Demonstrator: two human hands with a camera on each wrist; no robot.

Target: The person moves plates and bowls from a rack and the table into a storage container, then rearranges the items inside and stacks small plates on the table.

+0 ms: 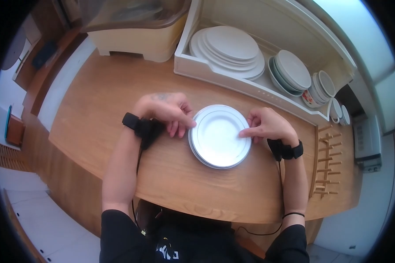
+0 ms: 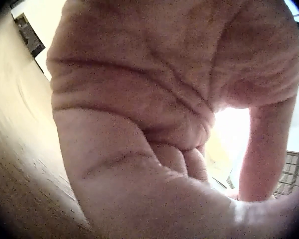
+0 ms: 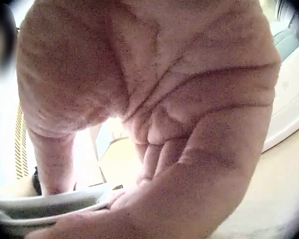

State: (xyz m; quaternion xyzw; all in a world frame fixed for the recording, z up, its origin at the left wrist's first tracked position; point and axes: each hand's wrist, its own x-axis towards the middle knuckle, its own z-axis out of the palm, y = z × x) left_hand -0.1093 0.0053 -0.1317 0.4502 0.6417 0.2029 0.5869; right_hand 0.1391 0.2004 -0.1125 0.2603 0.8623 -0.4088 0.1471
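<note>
A short stack of round white plates (image 1: pixel 221 138) with thin rim lines sits on the wooden table in front of the person. At its left rim is the left hand (image 1: pixel 166 109), thumb tip on the edge and the other fingers curled beside it. On the opposite side, the right hand (image 1: pixel 272 125) grips the rim, its thumb laid over the top plate. Plate edges (image 3: pixel 50 201) show low in the right wrist view, between thumb and fingers. The left palm (image 2: pixel 154 74) fills most of the left wrist view, with the fingers bent inward and the plates largely hidden.
Behind the stack stands a cream dish box (image 1: pixel 250 90) holding larger plates (image 1: pixel 232 41), bowls (image 1: pixel 289 72) and cups (image 1: pixel 324 85). A wooden peg rack (image 1: pixel 327 164) lies at the right. A cream container with a clear brown-edged lid (image 1: pixel 136 39) is at the back left.
</note>
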